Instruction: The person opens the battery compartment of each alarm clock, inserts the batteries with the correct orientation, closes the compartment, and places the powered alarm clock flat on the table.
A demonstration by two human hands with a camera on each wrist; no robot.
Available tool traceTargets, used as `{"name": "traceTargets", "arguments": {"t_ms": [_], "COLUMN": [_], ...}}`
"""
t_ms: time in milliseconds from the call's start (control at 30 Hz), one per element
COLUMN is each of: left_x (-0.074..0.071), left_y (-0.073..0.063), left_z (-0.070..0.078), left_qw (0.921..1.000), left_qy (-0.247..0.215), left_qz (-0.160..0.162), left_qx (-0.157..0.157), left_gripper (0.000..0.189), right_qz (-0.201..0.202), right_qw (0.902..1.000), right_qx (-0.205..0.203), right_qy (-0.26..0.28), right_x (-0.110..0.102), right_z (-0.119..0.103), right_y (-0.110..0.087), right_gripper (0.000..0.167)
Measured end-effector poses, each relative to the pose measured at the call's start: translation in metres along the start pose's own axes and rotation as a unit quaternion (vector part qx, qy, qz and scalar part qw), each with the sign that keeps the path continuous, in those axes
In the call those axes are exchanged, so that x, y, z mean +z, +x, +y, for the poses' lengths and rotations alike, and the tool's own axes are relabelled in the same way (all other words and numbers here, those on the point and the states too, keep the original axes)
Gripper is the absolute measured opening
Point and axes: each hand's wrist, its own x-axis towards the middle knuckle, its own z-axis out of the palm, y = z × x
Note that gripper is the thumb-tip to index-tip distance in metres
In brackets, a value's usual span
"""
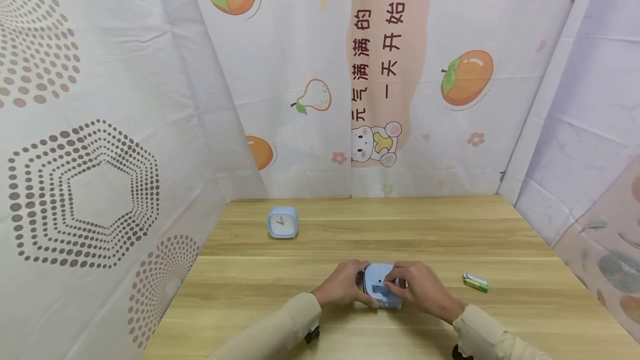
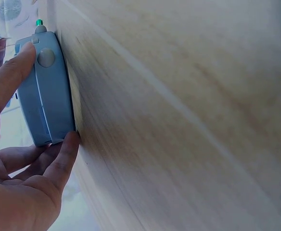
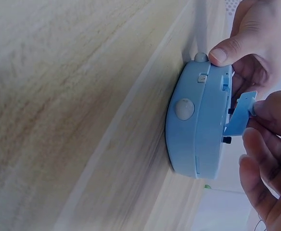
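Observation:
A light blue alarm clock (image 1: 375, 272) lies on its face on the wooden table, its back turned up. My left hand (image 1: 344, 283) grips its side, thumb at one edge and fingers at the other in the left wrist view. Between thumb and fingertips, my right hand (image 1: 419, 289) pinches a small light blue battery cover (image 3: 241, 114). That cover stands tilted up from the clock's back in the right wrist view. Round pale feet (image 3: 184, 109) and small black knobs (image 3: 226, 140) stick out of the clock's body.
Right of my right hand, a few small green and white batteries (image 1: 475, 282) lie on the table (image 1: 400, 232). A second light blue clock (image 1: 283, 223) stands upright at the back left, dial forward. Printed curtains (image 1: 300, 43) hang behind and at both sides.

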Motion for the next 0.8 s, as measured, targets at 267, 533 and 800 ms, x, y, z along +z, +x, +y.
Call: {"name": "traceTargets", "arguments": {"t_ms": [267, 533, 800], "left_x": [0.002, 0.001, 0.001], "left_y": [-0.001, -0.001, -0.001], "left_z": [-0.001, 0.001, 0.001], "left_qw": [1.0000, 0.9999, 0.9996], "left_qy": [0.007, 0.016, 0.029], "left_qz": [0.003, 0.003, 0.006], "left_qx": [-0.001, 0.002, -0.003], "left_gripper": [0.076, 0.075, 0.074], "right_qz": [0.003, -0.006, -0.005], "right_qw": [0.9988, 0.9942, 0.9887], "right_qx": [0.036, 0.087, 0.124], "right_qy": [0.032, 0.063, 0.085], "right_x": [-0.002, -0.006, -0.012], "right_z": [0.007, 0.010, 0.012], "right_y": [-0.005, -0.009, -0.012], "right_gripper": [0.004, 0.004, 0.004]}}
